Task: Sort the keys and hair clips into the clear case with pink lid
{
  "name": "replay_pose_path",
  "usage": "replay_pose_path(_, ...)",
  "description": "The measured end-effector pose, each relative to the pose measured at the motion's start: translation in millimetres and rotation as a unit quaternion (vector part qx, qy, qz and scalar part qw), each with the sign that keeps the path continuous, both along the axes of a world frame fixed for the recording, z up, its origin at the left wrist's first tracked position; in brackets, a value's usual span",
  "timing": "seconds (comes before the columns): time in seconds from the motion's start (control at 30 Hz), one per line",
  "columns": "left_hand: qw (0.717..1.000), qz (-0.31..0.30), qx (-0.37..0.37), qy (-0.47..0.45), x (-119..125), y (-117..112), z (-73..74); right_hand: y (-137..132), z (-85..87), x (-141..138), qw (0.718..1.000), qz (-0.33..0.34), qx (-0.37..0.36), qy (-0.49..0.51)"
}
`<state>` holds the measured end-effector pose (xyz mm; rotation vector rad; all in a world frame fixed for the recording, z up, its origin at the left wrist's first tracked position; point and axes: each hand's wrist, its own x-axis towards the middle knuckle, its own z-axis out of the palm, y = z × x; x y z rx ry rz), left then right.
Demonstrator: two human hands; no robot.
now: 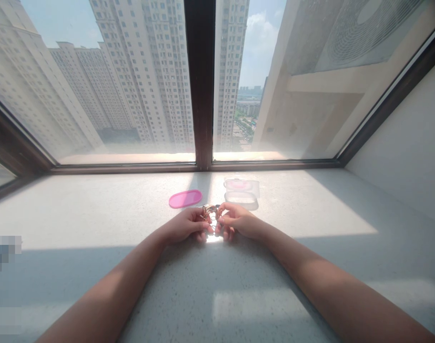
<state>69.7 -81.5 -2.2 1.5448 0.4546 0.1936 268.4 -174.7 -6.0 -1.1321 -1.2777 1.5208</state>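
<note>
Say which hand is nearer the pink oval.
Left: the left hand is just in front of the pink oval; the right hand is farther, off to its right.

The single head-worn view looks forward and down along the near forearms (110, 286) to the left hand (185, 224) and right hand (241, 221) mid-frame, sill (192, 295) below and window (202, 85) across the upper half.

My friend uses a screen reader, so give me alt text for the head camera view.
A left hand and right hand hold a cluster of shiny metallic pieces over a pale speckled windowsill. Beyond them lie a pink oval piece and a clear plastic box, before a brown-framed window facing tall buildings.
</note>
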Motion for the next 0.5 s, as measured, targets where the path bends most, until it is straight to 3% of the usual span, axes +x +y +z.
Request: replay_pose_path(0.5,1.000,-0.001,0.004,0.009,0.1,0.2,0.2,-1.1,1.3,0.3,1.000,-0.001,0.001,0.000)
